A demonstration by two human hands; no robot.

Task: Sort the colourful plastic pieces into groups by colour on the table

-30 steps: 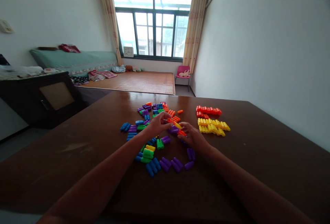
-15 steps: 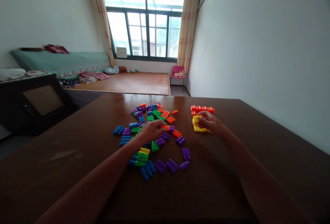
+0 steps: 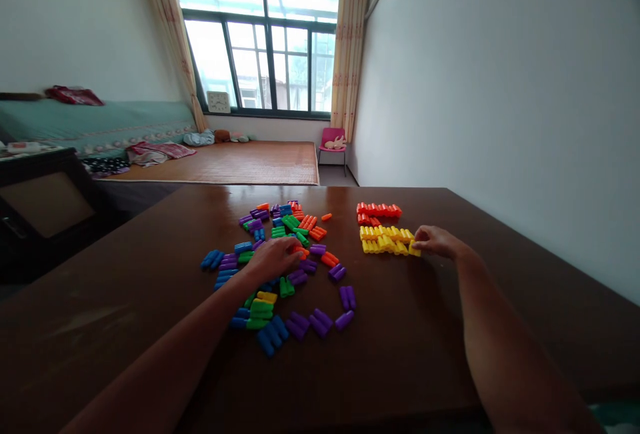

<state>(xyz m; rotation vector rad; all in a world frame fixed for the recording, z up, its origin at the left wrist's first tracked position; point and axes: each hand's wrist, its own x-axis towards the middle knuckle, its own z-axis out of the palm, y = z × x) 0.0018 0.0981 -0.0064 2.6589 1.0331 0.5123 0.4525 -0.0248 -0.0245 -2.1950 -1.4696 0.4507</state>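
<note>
Near the middle of the pile of coloured plastic blocks (image 3: 270,335), my left hand (image 3: 275,255) has its fingers closed on an orange block (image 3: 302,251). These blocks look like short rounded tubes joined side by side. To the right, my right hand (image 3: 440,242) pinches a yellow block (image 3: 415,248) at the right end of the yellow rows (image 3: 384,241). Just behind them lies a red row (image 3: 379,209), with a shorter red piece in front of it. Purple blocks (image 3: 347,297) curve around the near right side of the pile.
All the blocks lie on a brown wooden table (image 3: 400,341). Beyond its far edge stand a low bed with a mat (image 3: 260,161) and a pink chair (image 3: 333,137). A dark cabinet (image 3: 45,201) is at the left, and a white wall (image 3: 490,87) runs along the right.
My right hand has moved from the left end of the yellow blocks to their right end. My left hand stays by the orange block. The whole view has shifted slightly, so things appear further left.
</note>
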